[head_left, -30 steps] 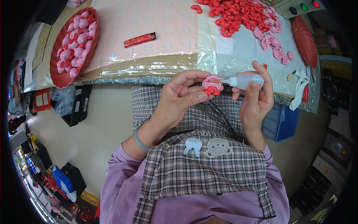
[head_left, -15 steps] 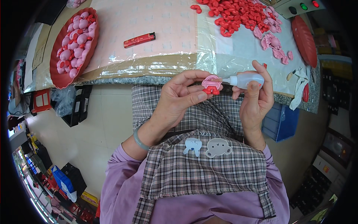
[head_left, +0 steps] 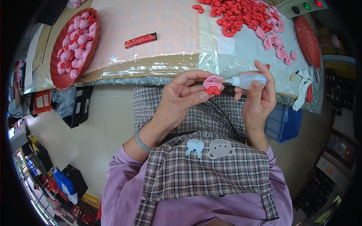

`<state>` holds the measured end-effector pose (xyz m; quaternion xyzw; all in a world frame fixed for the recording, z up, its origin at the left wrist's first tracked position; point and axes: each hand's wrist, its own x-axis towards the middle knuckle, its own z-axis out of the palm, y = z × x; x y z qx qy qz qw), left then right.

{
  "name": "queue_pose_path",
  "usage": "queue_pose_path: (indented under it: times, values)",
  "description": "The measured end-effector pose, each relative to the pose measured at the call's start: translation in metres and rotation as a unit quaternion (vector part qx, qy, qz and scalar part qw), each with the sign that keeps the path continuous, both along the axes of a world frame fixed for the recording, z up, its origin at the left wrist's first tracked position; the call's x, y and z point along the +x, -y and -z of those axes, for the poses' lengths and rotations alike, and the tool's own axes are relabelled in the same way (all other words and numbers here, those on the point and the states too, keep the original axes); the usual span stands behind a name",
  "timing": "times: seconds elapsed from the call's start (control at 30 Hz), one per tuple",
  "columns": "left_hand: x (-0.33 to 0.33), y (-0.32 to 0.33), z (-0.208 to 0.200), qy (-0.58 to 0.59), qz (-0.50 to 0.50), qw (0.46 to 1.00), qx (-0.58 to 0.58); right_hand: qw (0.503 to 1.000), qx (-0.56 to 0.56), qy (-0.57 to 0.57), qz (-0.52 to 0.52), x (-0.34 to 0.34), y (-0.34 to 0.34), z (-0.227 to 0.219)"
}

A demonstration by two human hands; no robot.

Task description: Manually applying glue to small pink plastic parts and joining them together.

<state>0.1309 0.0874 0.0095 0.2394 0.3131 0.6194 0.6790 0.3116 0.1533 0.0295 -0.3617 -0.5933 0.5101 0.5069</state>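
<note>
Between the thumb and fingers of my left hand (head_left: 184,92) is a small pink and red plastic figure piece (head_left: 212,85), its red part toward me. My right hand (head_left: 260,96) grips a translucent squeeze bottle (head_left: 250,80) lying sideways, its white cap end and thin nozzle pointing left. The nozzle tip reaches the pink part of the piece; whether they touch I cannot tell. Both hands are just off the table's front edge, above my checked apron (head_left: 211,169).
On the table (head_left: 169,56) lie a red lighter (head_left: 140,40), a pile of red pieces (head_left: 241,17) and loose pink pieces (head_left: 278,43). A red tray (head_left: 94,37) at left holds pink and red parts. Another red tray (head_left: 307,41) stands at right, near a white cloth (head_left: 302,88). Below is a blue crate (head_left: 283,122).
Both hands, with the piece and the bottle, have shifted very slightly left. Nothing has been let go or taken up.
</note>
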Motion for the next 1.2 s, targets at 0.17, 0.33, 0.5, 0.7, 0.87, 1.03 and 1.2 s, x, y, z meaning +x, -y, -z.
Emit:
queue_pose_path:
  times: [0.17,0.33,0.5,0.7,0.87,1.03,1.2]
  values:
    - [0.0,-0.001,0.0,0.001,0.0,1.0,0.003,1.0,0.008,0.009,0.005,0.001,-0.001,-0.002]
    - [0.0,-0.001,0.0,0.007,-0.001,1.0,0.007,0.999,0.03,0.02,0.011,0.001,-0.003,-0.004]
    - [-0.001,-0.001,0.002,-0.005,0.001,1.0,0.004,0.998,0.044,0.031,0.01,0.002,-0.004,-0.006]
    - [-0.001,0.001,0.002,-0.013,0.0,1.0,-0.005,0.996,0.06,0.07,0.009,0.004,-0.007,-0.015]
    - [-0.002,0.002,-0.001,-0.036,-0.004,0.999,-0.007,0.997,0.049,0.06,-0.009,0.007,-0.011,-0.016]
    - [-0.003,0.002,-0.002,-0.038,0.014,0.999,-0.003,0.998,0.035,0.044,-0.016,0.007,-0.011,-0.014]
    - [-0.003,0.003,0.0,-0.03,0.015,0.999,-0.003,0.998,0.046,0.048,-0.005,0.006,-0.01,-0.013]
